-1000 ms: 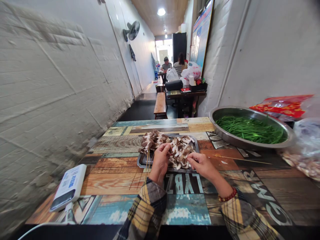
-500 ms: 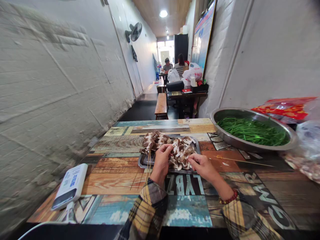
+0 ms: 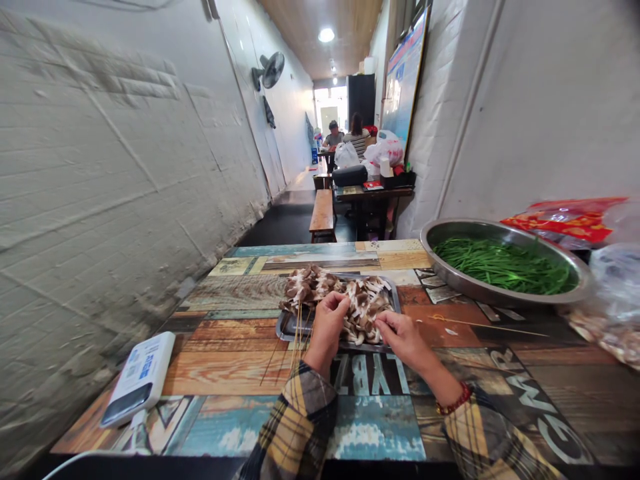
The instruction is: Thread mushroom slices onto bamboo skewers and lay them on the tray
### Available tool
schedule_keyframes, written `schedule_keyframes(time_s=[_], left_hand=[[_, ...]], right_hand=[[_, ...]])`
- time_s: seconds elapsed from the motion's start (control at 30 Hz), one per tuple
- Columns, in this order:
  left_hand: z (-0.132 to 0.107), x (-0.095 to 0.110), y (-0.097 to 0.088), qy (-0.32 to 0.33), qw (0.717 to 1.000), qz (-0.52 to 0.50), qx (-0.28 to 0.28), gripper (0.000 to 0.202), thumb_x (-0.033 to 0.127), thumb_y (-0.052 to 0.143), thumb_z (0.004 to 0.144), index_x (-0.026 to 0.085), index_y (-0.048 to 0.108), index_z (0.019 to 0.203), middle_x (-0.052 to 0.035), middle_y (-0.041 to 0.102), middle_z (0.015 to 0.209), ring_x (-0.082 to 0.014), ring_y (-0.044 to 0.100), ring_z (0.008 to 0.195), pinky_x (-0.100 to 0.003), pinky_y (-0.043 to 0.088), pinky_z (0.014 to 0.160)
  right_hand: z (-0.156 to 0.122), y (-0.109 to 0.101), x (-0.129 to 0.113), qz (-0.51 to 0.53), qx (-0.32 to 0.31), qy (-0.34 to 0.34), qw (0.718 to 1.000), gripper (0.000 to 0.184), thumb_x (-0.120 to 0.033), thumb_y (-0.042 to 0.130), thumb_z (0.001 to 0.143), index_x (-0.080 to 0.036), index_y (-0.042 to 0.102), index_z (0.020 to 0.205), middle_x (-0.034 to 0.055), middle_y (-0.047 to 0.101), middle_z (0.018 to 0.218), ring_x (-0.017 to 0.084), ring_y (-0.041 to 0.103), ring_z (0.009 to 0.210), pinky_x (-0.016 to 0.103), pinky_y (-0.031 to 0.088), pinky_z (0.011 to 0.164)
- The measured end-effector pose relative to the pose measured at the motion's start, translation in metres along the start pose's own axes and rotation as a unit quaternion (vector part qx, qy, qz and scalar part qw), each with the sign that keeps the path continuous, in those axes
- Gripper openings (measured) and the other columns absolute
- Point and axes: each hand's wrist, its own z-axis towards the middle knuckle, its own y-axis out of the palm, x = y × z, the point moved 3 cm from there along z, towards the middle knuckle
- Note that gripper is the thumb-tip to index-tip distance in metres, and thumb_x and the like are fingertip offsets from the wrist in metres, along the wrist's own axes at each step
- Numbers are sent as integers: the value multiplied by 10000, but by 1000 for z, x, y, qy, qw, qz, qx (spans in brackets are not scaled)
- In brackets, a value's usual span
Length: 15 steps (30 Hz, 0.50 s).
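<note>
Greyish-brown oyster mushrooms (image 3: 367, 307) lie heaped on a metal tray (image 3: 287, 328). My left hand (image 3: 327, 327) is over the front of the tray, thumb and fingertips pinched together in front of the heap; what lies between them is hidden. To its right, my right hand (image 3: 403, 339) pinches at a pale mushroom piece by the right part of the heap. The two hands are a little apart. Several thin bamboo skewers (image 3: 298, 333) stick out toward me from the left-hand mushrooms, past my left wrist.
A steel basin (image 3: 500, 297) of green chives (image 3: 505, 263) stands at the right, beside plastic bags (image 3: 617, 280). One loose skewer (image 3: 495, 325) lies before it. At the left is a white device (image 3: 143, 373) with a cable. Two people (image 3: 345, 137) sit far back.
Both hands remain over the tray with fingers pinched, shifting only slightly. The whole view has tilted a little.
</note>
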Motion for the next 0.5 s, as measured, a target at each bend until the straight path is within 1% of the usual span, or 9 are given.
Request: schedule_keyframes(time_s=[0.1, 0.2, 0.27, 0.33, 0.43, 0.5], left_hand=[[1, 0, -1, -8, 1000, -11, -1, 168, 306, 700, 676, 147, 645, 686, 27, 559, 624, -77, 447, 579, -193, 343, 561], [3, -2, -3, -32, 998, -55, 13, 284, 373, 721, 664, 148, 702, 836, -28, 650, 797, -102, 521, 656, -204, 377, 581], [3, -3, -3, -44, 996, -75, 18, 339, 412, 725, 662, 152, 713, 880, -52, 669, 893, -118, 551, 716, -208, 392, 598], [2, -3, -1, -50, 995, -81, 4, 341, 426, 722, 669, 149, 716, 869, -47, 669, 872, -121, 555, 731, -209, 398, 620], [1, -3, 2, -50, 996, -75, -26, 285, 400, 731, 670, 142, 706, 788, -3, 627, 713, -98, 511, 651, -204, 380, 612], [0, -3, 3, -45, 996, -68, -31, 254, 379, 739, 663, 140, 691, 733, 21, 585, 643, -83, 470, 603, -198, 357, 587]], right_hand=[[1, 2, 2, 7, -8, 3, 1000, 284, -325, 460, 892, -178, 613, 704, -22, 560, 499, 123, 526, 486, 218, 377, 510], [2, 1, 1, 24, -5, 14, 1000, 277, -330, 461, 885, -179, 613, 709, -27, 552, 489, 117, 513, 468, 213, 375, 494], [2, 0, 0, 37, -6, 23, 999, 277, -340, 457, 882, -179, 615, 720, -34, 536, 484, 111, 491, 444, 208, 362, 464], [2, 0, -1, 47, -10, 33, 998, 275, -348, 457, 880, -178, 621, 739, -37, 528, 490, 104, 468, 423, 203, 351, 439], [1, 1, -1, 54, -17, 43, 997, 275, -352, 460, 879, -179, 623, 741, -36, 531, 501, 96, 448, 404, 198, 346, 420], [1, 2, -1, 59, -21, 46, 997, 277, -353, 465, 879, -180, 616, 725, -32, 536, 507, 93, 444, 399, 196, 347, 414]])
